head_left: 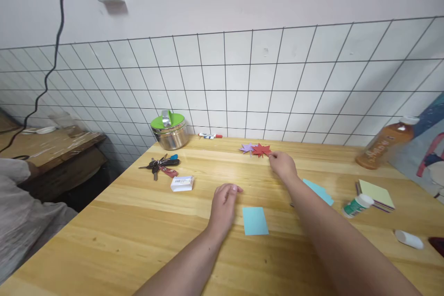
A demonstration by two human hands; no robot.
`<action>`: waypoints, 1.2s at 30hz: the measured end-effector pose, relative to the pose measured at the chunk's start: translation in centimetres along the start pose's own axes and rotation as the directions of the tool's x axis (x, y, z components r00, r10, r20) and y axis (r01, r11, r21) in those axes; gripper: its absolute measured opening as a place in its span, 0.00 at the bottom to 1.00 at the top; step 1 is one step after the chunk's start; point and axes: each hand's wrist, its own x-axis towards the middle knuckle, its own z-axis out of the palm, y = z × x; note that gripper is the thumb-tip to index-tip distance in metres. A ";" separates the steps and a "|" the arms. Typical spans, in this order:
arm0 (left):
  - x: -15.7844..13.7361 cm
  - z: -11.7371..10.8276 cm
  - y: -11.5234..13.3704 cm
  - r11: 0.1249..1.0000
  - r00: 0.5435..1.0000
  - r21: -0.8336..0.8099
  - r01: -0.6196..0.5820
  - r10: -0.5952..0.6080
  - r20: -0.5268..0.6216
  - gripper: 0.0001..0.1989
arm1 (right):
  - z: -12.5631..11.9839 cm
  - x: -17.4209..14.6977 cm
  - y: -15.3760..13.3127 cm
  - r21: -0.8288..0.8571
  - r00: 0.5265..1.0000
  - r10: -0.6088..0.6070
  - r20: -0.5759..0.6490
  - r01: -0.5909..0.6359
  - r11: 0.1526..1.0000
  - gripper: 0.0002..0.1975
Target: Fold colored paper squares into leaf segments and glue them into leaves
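Note:
My right hand reaches to the back of the wooden table, its fingertips pinched at the right edge of a red paper starburst. The red piece partly covers a purple paper starburst to its left. My left hand rests on the tabletop with loosely bent fingers and nothing visible in it. Just right of it lies a light blue square of paper. More light blue paper sits beyond my right forearm, which hides part of it.
At the left are a steel pot with green lid, keys and a small white box. A marker lies by the wall. To the right are a notepad stack, a glue bottle, a white cylinder and a drink bottle.

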 end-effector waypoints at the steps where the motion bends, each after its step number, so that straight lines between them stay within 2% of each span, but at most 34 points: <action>1: 0.0 0.0 0.0 1.000 1.000 0.001 -0.004 0.004 -0.002 0.16 | -0.3 -1.0 -0.1 -0.033 0.998 -0.068 -0.005 0.068 0.997 0.08; 3: 0.0 0.1 0.0 1.000 1.000 0.008 -0.013 0.013 -0.004 0.16 | -0.6 -2.7 0.0 -0.114 0.978 -0.210 0.003 0.209 0.971 0.10; 4: 0.0 0.2 -0.1 1.000 1.000 0.014 -0.018 0.018 0.000 0.17 | -0.6 -3.4 0.2 -0.276 0.929 -0.367 0.041 0.363 0.890 0.13; 5: 0.0 0.3 -0.1 0.999 1.000 0.020 -0.025 0.024 0.008 0.17 | -0.4 -3.8 0.6 -0.398 0.885 -0.460 0.070 0.447 0.801 0.15; 9: 0.0 0.4 -0.2 0.999 0.999 0.039 -0.027 0.025 0.033 0.17 | 1.4 -3.9 2.4 -0.566 0.836 -0.525 0.162 0.514 0.645 0.28; 11: 0.0 0.3 -0.3 0.999 0.999 0.046 -0.029 0.028 0.041 0.17 | 2.5 -3.2 3.0 -0.617 0.842 -0.510 0.176 0.498 0.609 0.33; 16: 0.0 0.2 -0.3 0.997 0.998 0.074 -0.026 0.022 0.054 0.18 | 4.2 -0.5 2.4 -0.652 0.881 -0.447 0.153 0.430 0.624 0.30; 22: 0.0 0.1 -0.1 0.995 0.998 0.095 -0.016 0.009 0.068 0.18 | 4.4 2.0 2.3 -0.654 0.892 -0.403 0.203 0.430 0.622 0.26; 27: -0.1 0.1 0.0 0.989 0.996 0.147 -0.016 0.002 0.092 0.20 | 4.5 2.5 3.4 -0.663 0.905 -0.358 0.230 0.415 0.623 0.26; 36: -0.1 0.3 0.0 0.982 0.993 0.184 -0.033 0.012 0.118 0.20 | 4.7 2.1 3.4 -0.676 0.894 -0.406 0.190 0.419 0.606 0.25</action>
